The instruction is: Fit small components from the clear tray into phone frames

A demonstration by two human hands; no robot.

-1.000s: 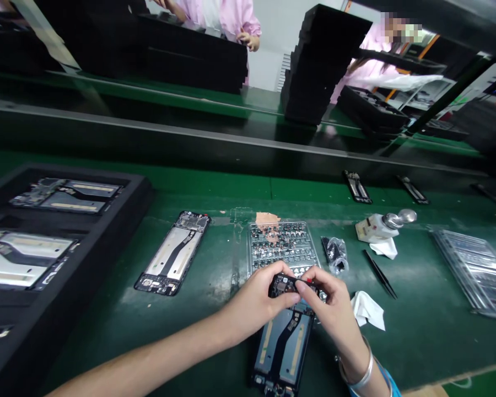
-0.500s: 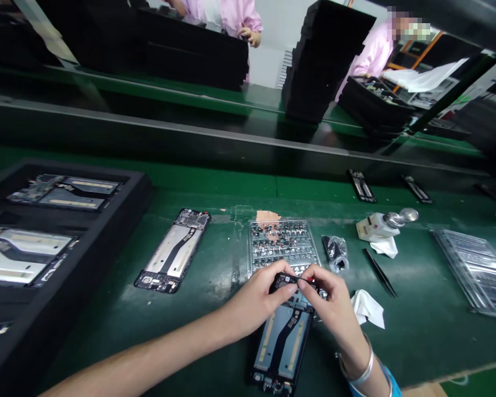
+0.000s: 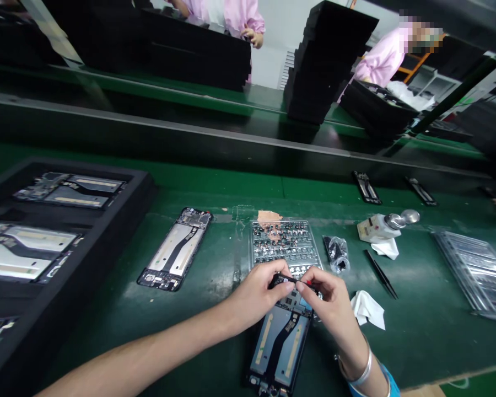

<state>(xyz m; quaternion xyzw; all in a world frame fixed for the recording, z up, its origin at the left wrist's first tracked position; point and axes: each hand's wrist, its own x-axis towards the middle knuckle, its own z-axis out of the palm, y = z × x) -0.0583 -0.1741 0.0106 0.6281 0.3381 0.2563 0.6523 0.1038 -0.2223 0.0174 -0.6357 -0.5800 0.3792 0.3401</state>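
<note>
Both my left hand point(image 3: 258, 302) and my right hand point(image 3: 330, 311) pinch a small black circuit part point(image 3: 283, 280) with a red tip between their fingertips. The part is held just above a phone frame point(image 3: 279, 347), which lies on the green mat under my hands, its metal back plate showing. A clear plastic tray of small dark components point(image 3: 285, 242) lies just beyond my fingers. To the left lies a second phone frame point(image 3: 176, 251).
A black foam tray point(image 3: 107, 220) holding phone frames is at left. On the right are tweezers point(image 3: 381, 274), a white cloth point(image 3: 367, 311), a dispenser bottle point(image 3: 386, 227), a small plastic bag point(image 3: 337, 255) and stacked clear trays point(image 3: 475, 274). A co-worker in pink point(image 3: 382, 58) stands beyond the raised shelf.
The small part now looks flatter and sits slightly lower and left in my fingers. The view has shifted a little, and the co-worker on the right has bent toward a black tray.
</note>
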